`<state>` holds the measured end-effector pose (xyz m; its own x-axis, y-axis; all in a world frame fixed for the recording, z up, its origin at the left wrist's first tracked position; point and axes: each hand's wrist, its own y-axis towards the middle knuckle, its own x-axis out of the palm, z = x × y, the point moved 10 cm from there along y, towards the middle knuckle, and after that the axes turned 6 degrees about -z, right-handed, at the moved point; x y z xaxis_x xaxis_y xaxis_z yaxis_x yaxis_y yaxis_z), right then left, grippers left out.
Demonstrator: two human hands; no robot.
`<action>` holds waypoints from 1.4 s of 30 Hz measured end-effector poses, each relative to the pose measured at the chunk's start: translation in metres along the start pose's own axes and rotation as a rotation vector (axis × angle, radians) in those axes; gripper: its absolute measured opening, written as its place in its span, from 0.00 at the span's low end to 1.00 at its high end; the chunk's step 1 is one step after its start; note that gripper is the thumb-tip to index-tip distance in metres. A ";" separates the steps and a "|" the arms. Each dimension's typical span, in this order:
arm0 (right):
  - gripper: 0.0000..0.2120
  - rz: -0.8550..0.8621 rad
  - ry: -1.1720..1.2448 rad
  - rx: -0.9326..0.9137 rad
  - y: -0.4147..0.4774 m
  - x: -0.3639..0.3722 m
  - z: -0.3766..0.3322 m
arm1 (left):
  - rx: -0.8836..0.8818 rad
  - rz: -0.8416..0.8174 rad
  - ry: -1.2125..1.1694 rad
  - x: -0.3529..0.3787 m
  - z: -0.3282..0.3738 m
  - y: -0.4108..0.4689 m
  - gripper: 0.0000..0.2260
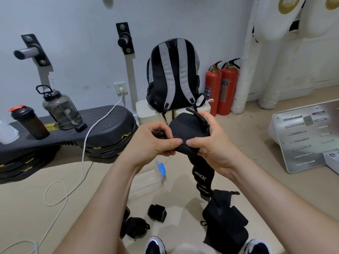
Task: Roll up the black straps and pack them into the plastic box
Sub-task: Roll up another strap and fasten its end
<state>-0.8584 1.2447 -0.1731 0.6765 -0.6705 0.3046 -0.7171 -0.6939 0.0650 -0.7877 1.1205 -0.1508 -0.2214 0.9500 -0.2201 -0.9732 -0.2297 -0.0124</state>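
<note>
Between left hand and right hand, strap, above plastic box; before box, rolled strap; right of that, strap pile; behind, backpack.

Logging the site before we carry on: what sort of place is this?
Probably a gym or training room: stacked black step platforms, a shaker bottle standing on them, and steel pegs mounted on the wall.

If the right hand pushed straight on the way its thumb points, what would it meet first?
Probably the left hand, at its thumb tip: it lies nearly tip to tip with the thumb of the right hand on the black strap both pinch.
</note>
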 end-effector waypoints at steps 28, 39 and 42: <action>0.31 0.034 0.157 0.060 -0.003 -0.008 0.002 | 0.019 0.087 -0.090 0.001 -0.009 0.007 0.09; 0.38 0.066 0.036 0.074 -0.004 -0.008 0.008 | 0.002 0.109 -0.057 -0.002 -0.015 0.009 0.07; 0.37 0.059 0.076 0.089 -0.004 -0.010 0.006 | -0.013 -0.086 -0.152 0.006 -0.016 0.006 0.13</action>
<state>-0.8607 1.2525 -0.1821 0.6166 -0.6914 0.3767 -0.7353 -0.6767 -0.0384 -0.7944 1.1217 -0.1675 -0.1452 0.9871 -0.0680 -0.9883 -0.1480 -0.0377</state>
